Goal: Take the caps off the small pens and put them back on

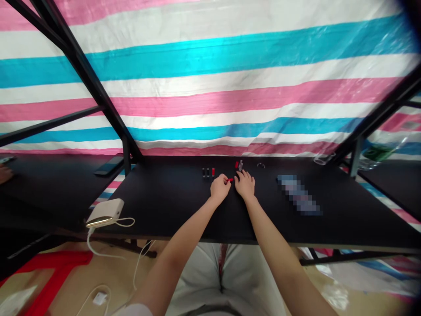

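My left hand [220, 188] is closed in a pinch on a small red stick-like piece [229, 179], whose tip pokes out to the right. Close beside it, my right hand [245, 184] rests low over the black table with its fingers spread. Just beyond those fingertips lie a small greyish, shiny piece [240, 165] and a short red piece [237, 164]. Left of these stand two small dark cylinders [205, 172] and a red cylinder [213, 172] in a row. Whether my right fingers touch the greyish piece, I cannot tell.
Several tiny dark, shiny bits [261, 165] lie right of my hands. A blurred-out flat item [299, 195] is on the right of the table [158, 193]. A white box with a cable [107, 211] sits at the left edge. Another person's hand [5, 173] shows far left.
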